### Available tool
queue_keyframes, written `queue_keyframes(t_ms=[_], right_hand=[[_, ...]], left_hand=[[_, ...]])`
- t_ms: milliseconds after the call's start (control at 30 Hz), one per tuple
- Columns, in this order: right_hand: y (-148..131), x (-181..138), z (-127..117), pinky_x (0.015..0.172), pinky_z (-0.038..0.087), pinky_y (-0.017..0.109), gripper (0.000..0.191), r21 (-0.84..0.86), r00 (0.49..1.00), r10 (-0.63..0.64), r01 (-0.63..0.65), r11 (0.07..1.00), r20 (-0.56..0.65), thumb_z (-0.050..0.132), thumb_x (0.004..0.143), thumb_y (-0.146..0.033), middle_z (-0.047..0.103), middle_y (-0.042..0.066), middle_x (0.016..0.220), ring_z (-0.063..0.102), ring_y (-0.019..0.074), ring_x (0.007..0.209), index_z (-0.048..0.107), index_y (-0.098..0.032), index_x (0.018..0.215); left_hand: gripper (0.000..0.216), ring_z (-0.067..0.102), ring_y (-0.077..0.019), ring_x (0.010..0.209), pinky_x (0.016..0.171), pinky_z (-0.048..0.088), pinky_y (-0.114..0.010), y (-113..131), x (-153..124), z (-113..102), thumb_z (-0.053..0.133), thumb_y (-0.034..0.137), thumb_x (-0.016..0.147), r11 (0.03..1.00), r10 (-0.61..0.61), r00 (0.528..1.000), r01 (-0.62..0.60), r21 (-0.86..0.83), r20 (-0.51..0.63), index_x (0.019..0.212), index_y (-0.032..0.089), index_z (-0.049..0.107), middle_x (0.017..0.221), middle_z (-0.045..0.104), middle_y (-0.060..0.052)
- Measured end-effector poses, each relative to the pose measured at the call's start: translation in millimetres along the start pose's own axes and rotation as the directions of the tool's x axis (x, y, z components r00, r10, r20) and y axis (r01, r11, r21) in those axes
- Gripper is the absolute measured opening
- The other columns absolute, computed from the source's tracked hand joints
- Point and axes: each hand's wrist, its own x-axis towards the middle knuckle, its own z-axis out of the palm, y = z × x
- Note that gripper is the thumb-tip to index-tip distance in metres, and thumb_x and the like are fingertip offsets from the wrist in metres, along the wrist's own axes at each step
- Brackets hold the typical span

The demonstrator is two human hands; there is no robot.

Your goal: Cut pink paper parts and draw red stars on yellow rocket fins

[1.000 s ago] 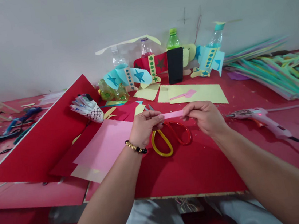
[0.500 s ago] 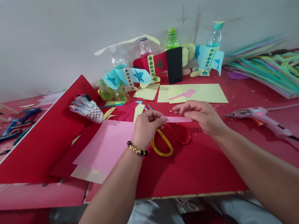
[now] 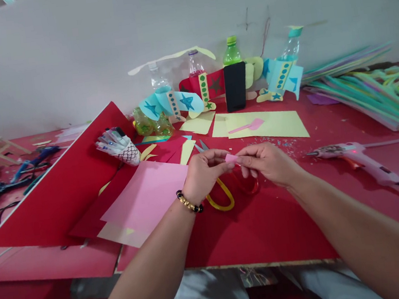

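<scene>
Your left hand and right hand: fingers nearly closed, pinching a small pink paper piece between them, at twelve o'clock, above yellow-and-red-handled scissors. Farther, at eleven o'clock: a white black-scaled paper cup holding felt markers.

Illumination is bright and diffuse across the white wall. An overexposed glare patch occupies the wall's upper-left corner, and a dark vignette occupies its upper-right corner. Below the wall, the left hand and right hand cast soft, low-contrast shadows. Wide-angle distortion stretches shapes toward the frame edges, where detail softens.
</scene>
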Motion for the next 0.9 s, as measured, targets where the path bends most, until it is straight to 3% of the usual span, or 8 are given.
queue_keyframes(t_ms=[300, 733, 900], right_hand=[[6.3, 1.6, 2.8, 0.043, 0.030, 0.021, 0.031, 0.023, 0.999, -0.028, 0.029, 0.999, -0.037, 0.062, 0.086, -0.044, 0.064, 0.000, 0.057, 0.041, 0.0062, 0.044, 0.068, -0.016, 0.073], [8.9, 1.6, 5.4, 0.044, 0.028, 0.023, 0.036, -0.014, 0.999, -0.038, 0.038, 0.999, -0.037, 0.061, 0.086, -0.046, 0.062, -0.001, 0.055, 0.037, 0.0062, 0.043, 0.067, -0.017, 0.066], [9.8, 2.5, 6.1, 0.041, 0.026, 0.023, 0.032, 0.022, 1.000, -0.003, 0.003, 1.000, -0.014, 0.063, 0.084, -0.047, 0.063, -0.001, 0.055, 0.037, 0.0063, 0.041, 0.071, -0.017, 0.078]], left_hand=[[0.026, 0.067, -0.0106, 0.067, 0.070, 0.058, -0.025, 0.4, -0.4, 4.1, 0.084, 0.028, 0.065, 0.998, -0.041, 0.998, 0.039, -0.049, -0.037, 0.081, 0.013, 0.070, 0.077, 0.071, -0.002], [0.032, 0.065, -0.0109, 0.061, 0.062, 0.055, -0.022, 0.6, -0.8, 5.8, 0.085, 0.037, 0.064, 0.998, -0.062, 0.995, 0.062, 0.004, -0.078, 0.076, 0.012, 0.069, 0.072, 0.071, -0.003], [0.030, 0.063, -0.0103, 0.058, 0.059, 0.053, -0.021, -1.7, 0.3, 5.3, 0.080, 0.040, 0.071, 0.997, -0.012, 0.997, 0.017, 0.076, -0.071, 0.075, 0.012, 0.069, 0.068, 0.069, -0.003]])
